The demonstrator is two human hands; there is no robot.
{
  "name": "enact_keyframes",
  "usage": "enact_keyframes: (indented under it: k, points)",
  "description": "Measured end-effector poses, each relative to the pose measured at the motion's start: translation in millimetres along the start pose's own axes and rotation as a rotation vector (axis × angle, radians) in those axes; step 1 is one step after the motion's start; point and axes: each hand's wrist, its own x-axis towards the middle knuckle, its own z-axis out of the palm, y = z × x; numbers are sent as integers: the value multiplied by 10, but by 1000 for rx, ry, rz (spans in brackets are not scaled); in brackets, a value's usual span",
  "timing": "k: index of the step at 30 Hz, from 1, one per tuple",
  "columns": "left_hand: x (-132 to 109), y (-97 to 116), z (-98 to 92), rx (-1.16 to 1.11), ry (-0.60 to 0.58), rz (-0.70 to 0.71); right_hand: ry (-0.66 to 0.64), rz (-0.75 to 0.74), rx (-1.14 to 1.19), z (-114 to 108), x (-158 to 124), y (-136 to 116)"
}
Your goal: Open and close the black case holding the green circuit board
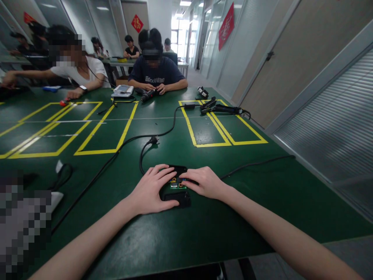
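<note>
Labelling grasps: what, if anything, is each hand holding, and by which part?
Left hand: thumb over the near black piece, fingers by the board; grip unclear. Right hand: fingertips at the board's right end; pinch or mere touch can't be told.

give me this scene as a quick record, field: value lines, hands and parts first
left hand: spread, thumb at near black piece, other fingertips by far black piece
right hand: fingers bent at green circuit board
board position: between the two black pieces
plug: black, lying beyond the hands, unplugged
table: green, marked with yellow tape
across table: person in dark shirt
grip firmness: cannot tell
</note>
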Motion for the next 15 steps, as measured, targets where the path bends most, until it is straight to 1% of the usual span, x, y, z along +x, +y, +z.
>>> enact_keyframes:
  k: [3, 5, 9, 11, 15]
  points:
    - [7, -11, 7, -18, 30, 10, 9, 59, -31, -1, 5, -4]
    - [9, -18, 8, -43, 77, -3, 0, 80, -29, -27, 9, -31]
    - [10, -33, 1, -87, 175, -67, -37, 62, 37, -72, 8, -95]
    - [11, -39, -1, -111, 184, -78, -47, 57, 65, -69, 6, -108]
    - [13, -51, 6, -201, 151, -99, -43, 80, 86, -42, 8, -98]
